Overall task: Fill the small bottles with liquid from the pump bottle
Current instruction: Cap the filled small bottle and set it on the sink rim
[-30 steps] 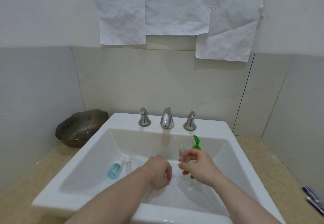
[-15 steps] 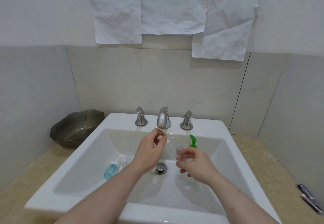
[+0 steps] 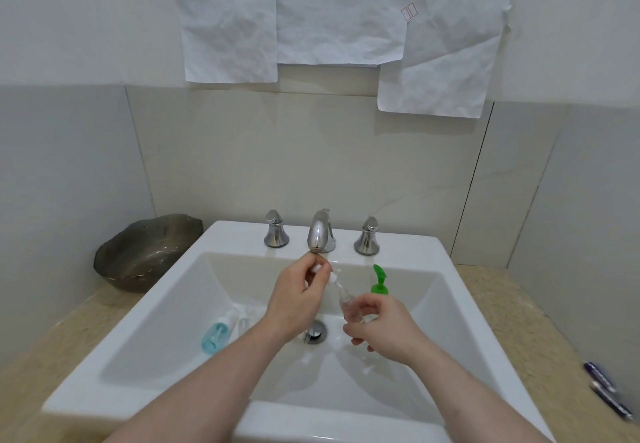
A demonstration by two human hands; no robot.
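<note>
Over the middle of the white sink [image 3: 460, 307], just above the drain [image 3: 316, 331], the person's two hands work close together. The right hand [image 3: 384, 330] grips a small clear bottle [image 3: 349, 307] round its lower body, the bottle tilted with its neck toward the left hand. The left hand [image 3: 298, 298] pinches a small white cap or spray top [image 3: 323, 271] between thumb and fingertips, right at the bottle's neck; whether the two parts are joined or apart cannot be told. Just behind the right hand stands the pump bottle, only its green pump head [image 3: 379, 281] showing above the fingers, near the basin's back wall on the right. On the basin's left slope lies a small bottle of blue liquid [image 3: 218, 333], with another small clear bottle [image 3: 244, 324] just beside it. A chrome faucet [image 3: 321, 232] with two handles sits on the sink's back edge. A dark bowl [image 3: 145, 252] rests on the tabletop [image 3: 52, 349] at the back left corner, and two pens [image 3: 607, 392] lie near the right edge. Crumpled white paper sheets [image 3: 339, 12] hang on the wall; one carries a small printed mark too small to read. No labels or brands can be read on any bottle.
</note>
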